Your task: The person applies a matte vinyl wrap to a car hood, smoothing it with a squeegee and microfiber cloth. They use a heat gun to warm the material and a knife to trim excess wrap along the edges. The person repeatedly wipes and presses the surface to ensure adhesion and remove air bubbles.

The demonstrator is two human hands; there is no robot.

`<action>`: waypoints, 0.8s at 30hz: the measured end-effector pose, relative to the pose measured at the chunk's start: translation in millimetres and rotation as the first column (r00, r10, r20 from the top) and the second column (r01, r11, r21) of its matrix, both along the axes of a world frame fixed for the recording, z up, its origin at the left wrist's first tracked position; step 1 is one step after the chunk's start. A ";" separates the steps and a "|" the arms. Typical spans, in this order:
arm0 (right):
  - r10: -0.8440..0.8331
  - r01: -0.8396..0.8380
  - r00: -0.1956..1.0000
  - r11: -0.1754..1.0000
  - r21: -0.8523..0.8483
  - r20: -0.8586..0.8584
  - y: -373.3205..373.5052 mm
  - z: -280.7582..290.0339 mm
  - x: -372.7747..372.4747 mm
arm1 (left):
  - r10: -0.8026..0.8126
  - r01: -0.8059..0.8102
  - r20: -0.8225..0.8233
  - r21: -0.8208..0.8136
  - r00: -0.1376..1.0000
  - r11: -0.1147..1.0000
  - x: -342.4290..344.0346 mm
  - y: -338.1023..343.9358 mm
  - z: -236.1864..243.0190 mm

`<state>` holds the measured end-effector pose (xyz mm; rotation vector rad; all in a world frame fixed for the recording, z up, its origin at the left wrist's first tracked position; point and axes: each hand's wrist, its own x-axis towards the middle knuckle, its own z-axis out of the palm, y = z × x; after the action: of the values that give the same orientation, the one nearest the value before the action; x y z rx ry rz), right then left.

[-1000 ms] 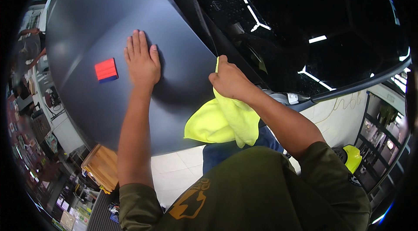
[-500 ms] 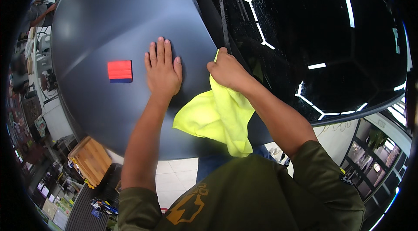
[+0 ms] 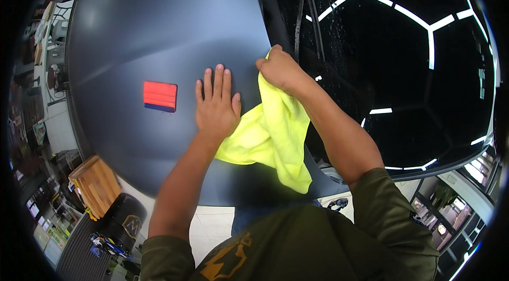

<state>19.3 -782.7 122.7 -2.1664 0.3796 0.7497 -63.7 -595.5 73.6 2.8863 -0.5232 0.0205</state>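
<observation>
Hands on a matte grey car hood [image 3: 159,32], one flat and one gripping a cloth.

Left hand [image 3: 216,103] lies open, palm down and fingers spread, pressed on the hood and grasping nothing; its thumb side touches the yellow microfibre cloth [image 3: 270,138]. Right hand [image 3: 281,70] is clenched around the cloth's upper corner at the hood's edge, just beside the dark windshield [image 3: 403,69]; the rest of the cloth drapes down across the hood toward the person. A red squeegee card [image 3: 160,96] lies flat on the hood, left of the open hand and apart from it.
</observation>
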 end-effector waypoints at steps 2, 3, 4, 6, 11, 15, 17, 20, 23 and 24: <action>0.004 -0.004 1.000 1.000 -0.005 0.004 0.7 -3.0 12.3 | 0.004 -0.004 -0.026 0.003 1.000 1.000 1.2 -0.8 0.3; 0.007 -0.007 1.000 1.000 -0.007 0.007 1.6 -3.3 18.5 | 0.006 -0.006 -0.037 0.005 0.999 1.000 2.2 0.1 0.9; 0.013 -0.013 1.000 1.000 -0.007 0.003 2.3 -2.9 24.3 | 0.006 -0.006 -0.047 0.010 0.999 1.000 2.5 1.7 0.3; 0.022 -0.022 1.000 1.000 -0.010 -0.004 3.5 -1.8 35.7 | 0.002 -0.002 -0.047 0.004 0.999 1.000 3.4 1.6 0.8; 0.022 -0.022 1.000 1.000 0.005 0.007 7.3 -9.8 68.1 | -0.005 0.006 -0.079 0.006 0.997 1.000 5.1 3.3 2.5; 0.061 -0.059 0.995 0.998 -0.029 0.076 6.5 -23.8 99.0 | -0.007 0.006 -0.097 -0.010 0.995 1.000 6.3 2.5 3.1; 0.036 -0.032 0.990 0.999 -0.032 0.137 7.5 -28.5 113.1 | -0.008 0.006 -0.109 -0.017 0.994 1.000 7.2 3.5 2.6; 0.061 -0.061 0.993 0.998 -0.009 0.096 10.9 -22.0 137.7 | -0.019 0.016 -0.151 -0.020 0.988 1.000 7.1 5.7 -0.2; 0.058 -0.061 0.995 0.997 0.036 0.080 11.9 -22.8 163.3 | -0.033 0.033 -0.187 -0.002 0.982 0.999 6.6 8.2 -1.6; 0.048 -0.052 0.992 0.998 0.039 0.113 12.3 -25.7 171.9 | -0.039 0.042 -0.178 0.014 0.983 0.999 6.5 8.4 -3.1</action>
<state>191.2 -770.4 97.1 -2.1739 0.2498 0.6538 -57.2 -587.1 70.5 2.8565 -0.5506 -0.2473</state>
